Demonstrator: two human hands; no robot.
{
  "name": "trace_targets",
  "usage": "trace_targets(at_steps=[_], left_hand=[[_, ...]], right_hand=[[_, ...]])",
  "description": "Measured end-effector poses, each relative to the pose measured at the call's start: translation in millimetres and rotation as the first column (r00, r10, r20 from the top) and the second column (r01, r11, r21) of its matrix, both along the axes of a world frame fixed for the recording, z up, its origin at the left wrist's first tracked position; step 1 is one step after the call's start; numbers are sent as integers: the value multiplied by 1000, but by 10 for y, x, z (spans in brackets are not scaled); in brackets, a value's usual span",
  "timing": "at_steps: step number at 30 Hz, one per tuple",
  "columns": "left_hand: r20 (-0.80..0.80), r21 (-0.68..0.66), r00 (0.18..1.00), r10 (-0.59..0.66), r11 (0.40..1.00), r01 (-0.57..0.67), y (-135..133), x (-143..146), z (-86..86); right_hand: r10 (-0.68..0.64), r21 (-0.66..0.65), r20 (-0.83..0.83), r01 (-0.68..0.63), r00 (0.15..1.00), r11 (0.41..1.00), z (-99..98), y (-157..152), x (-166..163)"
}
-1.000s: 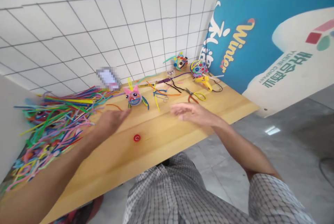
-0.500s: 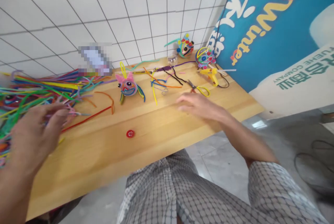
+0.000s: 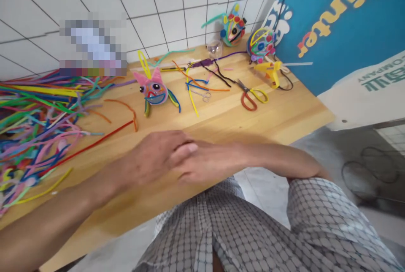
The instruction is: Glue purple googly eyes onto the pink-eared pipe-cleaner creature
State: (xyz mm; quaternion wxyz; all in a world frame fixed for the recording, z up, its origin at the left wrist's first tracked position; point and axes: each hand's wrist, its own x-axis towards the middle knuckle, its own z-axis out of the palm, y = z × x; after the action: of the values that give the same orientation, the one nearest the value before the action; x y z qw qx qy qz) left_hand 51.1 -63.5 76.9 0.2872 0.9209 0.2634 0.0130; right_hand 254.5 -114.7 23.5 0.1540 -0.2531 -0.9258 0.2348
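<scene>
Over the table's front part, my left hand (image 3: pixel 152 156) and my right hand (image 3: pixel 210 161) meet and overlap. The left fingers are curled, and its thumb lies across the back of the right hand. What they close on, if anything, is hidden. Most of the right fingers are behind the left hand; only its thumb side shows, low down. Just beyond the hands stands a pink-eared ball figure (image 3: pixel 155 92) with black eyes, a blue mouth and pipe-cleaner limbs.
Pipe cleaners (image 3: pixel 41 111) are heaped on the left. Scissors (image 3: pixel 249 96) and a yellow glue gun (image 3: pixel 270 72) lie right. Two decorated balls, a fish-like one (image 3: pixel 233 29) and a round one (image 3: pixel 262 45), sit by the wall near a clear plastic piece (image 3: pixel 215 49).
My left hand has left the pipe-cleaner pile and moved right. My right hand has come left and nearer to meet it. The red button seen earlier is now out of sight.
</scene>
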Motion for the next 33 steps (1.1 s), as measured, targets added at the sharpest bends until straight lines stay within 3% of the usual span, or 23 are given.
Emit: trace_targets(at_steps=[1, 3, 6, 8, 14, 17, 19, 22, 23, 26, 33], left_hand=[[1, -6, 993, 118, 993, -118, 103, -175, -38], [39, 15, 914, 404, 914, -404, 315, -504, -157], [166, 44, 743, 648, 748, -662, 606, -810, -374], [257, 31, 673, 693, 690, -723, 759, -847, -488], [434, -62, 538, 723, 619, -783, 1015, -659, -617], [492, -80, 503, 710, 612, -787, 1088, -691, -684], [544, -90, 463, 700, 598, -796, 1132, -761, -758], [592, -100, 413, 692, 571, -815, 1181, -856, -877], [594, -109, 405, 695, 568, -816, 1192, -873, -908], [589, -141, 407, 699, 584, -800, 1218, -867, -957], [597, -172, 502, 625, 712, -681, 1351, -683, -1062]], right_hand=[[-1, -43, -16, 1, 1000, 999, 12, 71, 85], [-234, -120, -48, 227, 971, 966, -3, 230, 353], [-618, -97, -21, 614, 786, 783, -120, 452, 808], [-683, -35, 23, 683, 730, 729, -224, 565, 976], [-620, 139, 156, 604, 769, 785, -401, 786, 701], [-649, 177, 249, 625, 719, 760, -372, 875, 671], [-741, 182, 251, 721, 623, 669, -329, 899, 834], [-880, 182, 199, 866, 431, 466, -268, 866, 1208], [-886, 196, 191, 868, 422, 456, -253, 847, 1314], [-856, 278, 96, 812, 508, 513, -213, 821, 1415], [-755, 196, 50, 735, 654, 649, -102, 1163, 696]])
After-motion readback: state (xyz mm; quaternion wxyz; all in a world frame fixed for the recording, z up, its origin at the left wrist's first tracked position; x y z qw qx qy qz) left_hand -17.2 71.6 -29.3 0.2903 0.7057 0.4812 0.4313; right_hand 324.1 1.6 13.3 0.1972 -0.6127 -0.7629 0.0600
